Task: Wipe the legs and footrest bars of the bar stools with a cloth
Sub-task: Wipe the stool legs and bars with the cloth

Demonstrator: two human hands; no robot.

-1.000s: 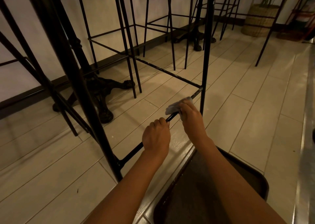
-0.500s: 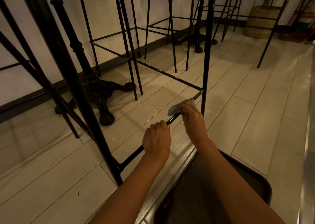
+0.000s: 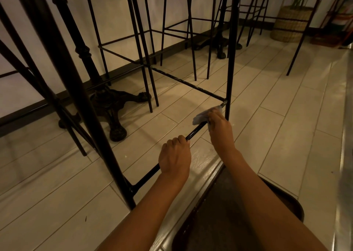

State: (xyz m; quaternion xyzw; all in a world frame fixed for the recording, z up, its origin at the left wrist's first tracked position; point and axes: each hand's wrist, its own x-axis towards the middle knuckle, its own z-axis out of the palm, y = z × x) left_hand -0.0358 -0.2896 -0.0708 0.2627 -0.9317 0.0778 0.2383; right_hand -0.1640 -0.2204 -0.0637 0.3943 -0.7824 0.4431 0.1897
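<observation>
Head view: the left hand [image 3: 174,157] wraps tight around the black footrest bar [image 3: 194,132] near its middle. The right hand [image 3: 219,125] clamps a pale, crumpled cloth [image 3: 199,117] onto the same bar, just short of the thin black stool leg [image 3: 231,60]. The bar looks slim and glossy, low above the tiled floor [image 3: 286,126].

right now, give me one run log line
left hand grips footrest bar | right hand holds cloth on same bar, beside stool leg | phase: wiping footrest
</observation>
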